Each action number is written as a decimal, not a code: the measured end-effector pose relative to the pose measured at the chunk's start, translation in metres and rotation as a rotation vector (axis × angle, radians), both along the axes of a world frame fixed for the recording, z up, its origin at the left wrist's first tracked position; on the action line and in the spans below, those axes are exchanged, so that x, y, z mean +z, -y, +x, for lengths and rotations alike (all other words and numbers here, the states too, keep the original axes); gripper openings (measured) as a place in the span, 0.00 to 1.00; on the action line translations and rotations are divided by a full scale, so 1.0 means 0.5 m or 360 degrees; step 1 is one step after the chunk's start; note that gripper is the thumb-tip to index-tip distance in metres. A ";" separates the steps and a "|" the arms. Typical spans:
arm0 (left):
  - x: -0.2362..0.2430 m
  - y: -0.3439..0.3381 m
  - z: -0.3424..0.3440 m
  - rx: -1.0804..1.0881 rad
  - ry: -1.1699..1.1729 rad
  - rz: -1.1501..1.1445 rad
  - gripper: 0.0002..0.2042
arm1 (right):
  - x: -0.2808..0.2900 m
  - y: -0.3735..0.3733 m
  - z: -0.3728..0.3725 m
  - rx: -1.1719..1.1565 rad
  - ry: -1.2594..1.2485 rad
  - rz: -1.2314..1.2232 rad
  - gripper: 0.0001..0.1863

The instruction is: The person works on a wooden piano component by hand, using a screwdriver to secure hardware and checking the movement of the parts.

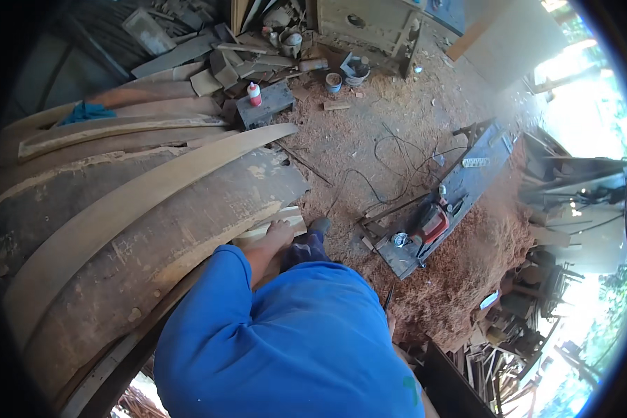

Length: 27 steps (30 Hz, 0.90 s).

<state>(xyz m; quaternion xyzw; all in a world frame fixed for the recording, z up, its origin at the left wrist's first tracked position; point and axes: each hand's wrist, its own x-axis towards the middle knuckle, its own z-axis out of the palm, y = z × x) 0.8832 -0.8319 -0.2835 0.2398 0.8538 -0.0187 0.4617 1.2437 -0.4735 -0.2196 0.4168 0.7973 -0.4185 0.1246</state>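
Note:
My left hand [280,233] reaches past the blue sleeve, fingers curled over a pale wooden board [296,217] beside the thick slab's near edge. Much of that board is hidden by my arm and body. Low by my right side, only a sliver of my right hand [391,324] shows past the shirt. A thin dark pointed thing [389,298] juts up from it; its kind is unclear. Left of me, a long curved wooden piece [153,182] lies on a wide rough wooden slab [181,233].
On a narrow bench [470,182] at right rest a red power tool [430,221] and a white power strip [476,162]. Cords [376,188] cross the shavings-covered floor. A shavings heap [481,279] lies beyond the bench. A white-and-red bottle [254,94] stands on a grey block [275,103].

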 end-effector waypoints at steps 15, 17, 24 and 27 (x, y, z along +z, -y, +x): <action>-0.133 0.082 0.010 0.1491 -0.0331 0.0383 0.18 | -0.082 -0.266 -0.682 0.0598 0.0300 -0.0287 0.29; -0.110 0.060 -0.029 0.1108 -0.0078 0.0298 0.17 | -0.127 -0.332 -0.752 0.0752 0.0306 -0.0157 0.25; -0.164 -0.139 -0.325 0.0751 0.0290 0.0034 0.17 | -0.128 -0.459 -0.967 0.0244 0.0056 -0.0524 0.27; -0.173 -0.314 -0.644 0.0370 0.0002 -0.0021 0.18 | -0.128 -0.535 -1.004 0.0150 -0.0111 -0.0470 0.28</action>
